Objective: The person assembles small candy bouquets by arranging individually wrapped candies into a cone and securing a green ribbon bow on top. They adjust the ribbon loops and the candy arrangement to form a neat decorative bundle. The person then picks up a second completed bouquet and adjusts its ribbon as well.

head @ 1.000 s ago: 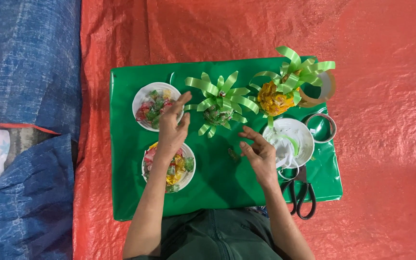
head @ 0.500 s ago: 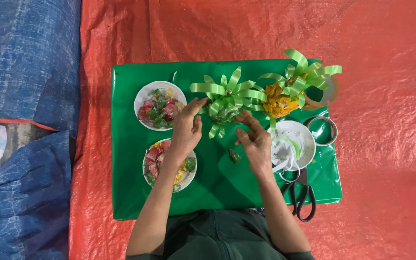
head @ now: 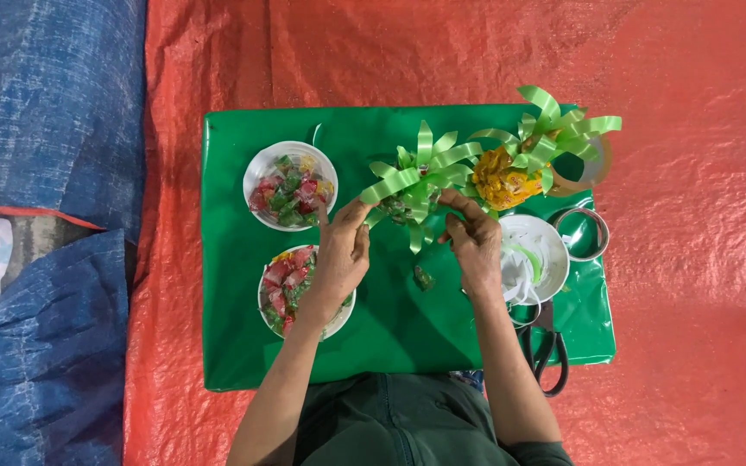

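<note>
On a green-covered table (head: 243, 345), my left hand (head: 341, 255) and my right hand (head: 474, 239) both pinch a craft piece with curled light-green ribbon leaves (head: 416, 177), held between them just above the table top. Its body, wrapped in small sweets, is mostly hidden by the ribbons and my fingers. A second ribbon-topped piece with a yellow-orange body (head: 501, 179) lies just right of it. One loose wrapped sweet (head: 423, 278) lies on the table below my hands.
Two white bowls of red, green and yellow wrapped sweets sit at left, a far one (head: 290, 185) and a near one (head: 287, 285). A white bowl of ribbon scraps (head: 537, 255), a tape roll (head: 582, 233) and black scissors (head: 546, 354) lie at right. Red tarp (head: 692, 259) surrounds the table.
Both hands have closed in on the green-ribboned piece from either side; my left hand left the bowls and my right hand rose from the table. The view has shifted slightly.
</note>
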